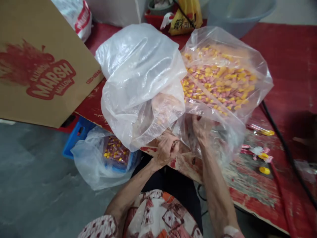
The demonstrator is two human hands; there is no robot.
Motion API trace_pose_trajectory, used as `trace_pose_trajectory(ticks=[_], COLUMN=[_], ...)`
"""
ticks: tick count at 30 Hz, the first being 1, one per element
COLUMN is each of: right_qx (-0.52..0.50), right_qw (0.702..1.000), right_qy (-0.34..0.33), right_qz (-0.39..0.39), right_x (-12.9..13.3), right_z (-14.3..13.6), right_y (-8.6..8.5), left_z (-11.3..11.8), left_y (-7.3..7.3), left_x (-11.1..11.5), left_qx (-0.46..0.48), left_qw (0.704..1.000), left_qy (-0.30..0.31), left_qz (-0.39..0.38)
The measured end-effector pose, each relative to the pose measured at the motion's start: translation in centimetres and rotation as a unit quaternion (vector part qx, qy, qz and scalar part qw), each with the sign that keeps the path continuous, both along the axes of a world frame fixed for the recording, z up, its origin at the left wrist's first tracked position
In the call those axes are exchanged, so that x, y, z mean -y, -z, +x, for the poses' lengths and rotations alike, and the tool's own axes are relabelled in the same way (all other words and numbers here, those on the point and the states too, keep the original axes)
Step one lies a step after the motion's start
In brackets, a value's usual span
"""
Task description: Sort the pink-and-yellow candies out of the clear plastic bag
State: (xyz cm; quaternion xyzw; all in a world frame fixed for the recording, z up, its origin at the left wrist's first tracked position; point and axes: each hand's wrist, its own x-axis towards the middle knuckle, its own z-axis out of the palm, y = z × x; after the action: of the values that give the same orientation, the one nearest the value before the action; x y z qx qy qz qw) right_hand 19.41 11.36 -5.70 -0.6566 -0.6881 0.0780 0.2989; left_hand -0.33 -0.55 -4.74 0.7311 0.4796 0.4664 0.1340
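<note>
Grip of both hands [169, 147] [201, 130] unclear amid blur, cardboard box [44, 62] and bluish basin [240, 24] cut off by edges

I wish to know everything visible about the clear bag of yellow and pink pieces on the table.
The clear bag looks like thin, glossy, wrinkled plastic. It lies slumped on the red table, beside the white bag, its yellow and pink pieces spread inside its far part. Its loose near part reaches the right hand; a grip is unclear.

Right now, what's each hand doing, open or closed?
Left hand: curled beside the white plastic bag; can't tell whether it grips anything.
Right hand: at the clear bag, fingers partly hidden; can't tell open or closed.
</note>
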Motion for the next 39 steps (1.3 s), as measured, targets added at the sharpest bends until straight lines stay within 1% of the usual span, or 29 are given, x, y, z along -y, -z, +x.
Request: trace_pose_trajectory(ticks=[2,3,5,7,9,11,13,14,17,18,19,20,22,23,24,25,26,27,29,31,33,35,37,39], right_qx=[-0.002,-0.009,-0.034,-0.069,-0.101,-0.119,-0.106,-0.09,-0.045,-0.04,-0.04,-0.043,-0.054,-0.058,-0.06,-0.06,-0.059,-0.057,-0.058,-0.068,-0.087,-0.111,-0.129,-0.123], right_qw=[0.999,0.999,0.998,0.996,0.991,0.987,0.988,0.99,0.995,0.995,0.996,0.996,0.997,0.997,0.997,0.997,0.997,0.997,0.996,0.995,0.994,0.992,0.989,0.989], right_qy=[0.036,0.039,0.021,0.002,-0.011,-0.031,-0.056,-0.067,-0.077,-0.074,-0.069,-0.062,-0.05,-0.046,-0.044,-0.043,-0.044,-0.047,-0.06,-0.07,-0.066,-0.057,-0.052,-0.052], right_qz=[0.011,0.019,0.038,0.063,0.09,0.107,0.098,0.087,0.052,0.046,0.042,0.038,0.026,0.017,0.008,0.0,-0.007,-0.01,-0.011,-0.008,0.001,0.02,0.048,0.068], right_x=[1.5,2.3,3.6,4.2,4.4,4.5,4.7,4.9,5.3,5.4,5.5,5.5,5.6,5.6,5.6,5.6,5.6,5.5,5.4,5.2,5.0,5.0,5.1,5.1], right_z=[-0.4,-0.8,-1.9,-2.9,-3.6,-3.6,-3.4,-3.3,-3.4,-3.6,-3.8,-4.0,-4.3,-4.5,-4.5,-4.5,-4.4,-4.3,-4.0,-3.9,-3.9,-4.0,-4.0,-4.0], right_y=[0.3,0.3,0.2,-0.3,-0.8,-1.0,-0.7,-0.5,0.4,0.5,0.6,0.5,0.3,0.1,-0.1,-0.2,-0.3,-0.4,-0.4,-0.5,-0.6,-0.7,-0.7,-0.6], left_z=[0.2,0.3,0.6,0.8,0.6,0.0,-0.5,-0.8,-1.9,-2.5,-3.2,-4.1,-6.2,-7.3,-8.3,-9.2,-9.9,-10.5,-10.9,-10.8,-10.7,-10.9,-11.6,-12.5], left_y=[0.0,0.0,0.0,-0.1,-0.1,0.0,0.1,0.2,0.0,-0.3,-0.7,-1.3,-2.6,-3.3,-3.9,-4.5,-4.8,-5.0,-5.1,-4.8,-4.5,-4.5,-4.8,-5.3], left_x=[0.1,0.1,-0.1,-0.3,-0.2,0.1,0.5,0.7,0.8,0.5,0.0,-0.7,-3.2,-5.0,-7.0,-9.2,-11.4,-13.6,-17.4,-20.1,-21.8,-22.8,-23.4,-23.7], left_qx=[-0.008,-0.019,-0.043,-0.052,-0.041,-0.03,-0.036,-0.047,-0.086,-0.087,-0.079,-0.062,-0.015,0.006,0.02,0.023,0.011,-0.014,-0.079,-0.123,-0.142,-0.155,-0.174,-0.201], left_qw=[1.0,0.999,0.998,0.997,0.998,0.999,0.999,0.998,0.996,0.996,0.997,0.997,0.992,0.985,0.978,0.973,0.968,0.962,0.938,0.918,0.912,0.91,0.907,0.906], left_qy=[-0.004,0.005,0.035,0.057,0.051,0.021,-0.008,-0.011,0.019,0.022,0.008,-0.023,-0.119,-0.169,-0.205,-0.228,-0.244,-0.258,-0.291,-0.307,-0.301,-0.287,-0.269,-0.235], left_qz=[0.029,0.036,0.029,0.008,0.001,0.016,0.034,0.036,0.01,-0.003,-0.015,-0.024,-0.03,-0.031,-0.03,-0.035,-0.055,-0.093,-0.173,-0.22,-0.24,-0.255,-0.274,-0.29])
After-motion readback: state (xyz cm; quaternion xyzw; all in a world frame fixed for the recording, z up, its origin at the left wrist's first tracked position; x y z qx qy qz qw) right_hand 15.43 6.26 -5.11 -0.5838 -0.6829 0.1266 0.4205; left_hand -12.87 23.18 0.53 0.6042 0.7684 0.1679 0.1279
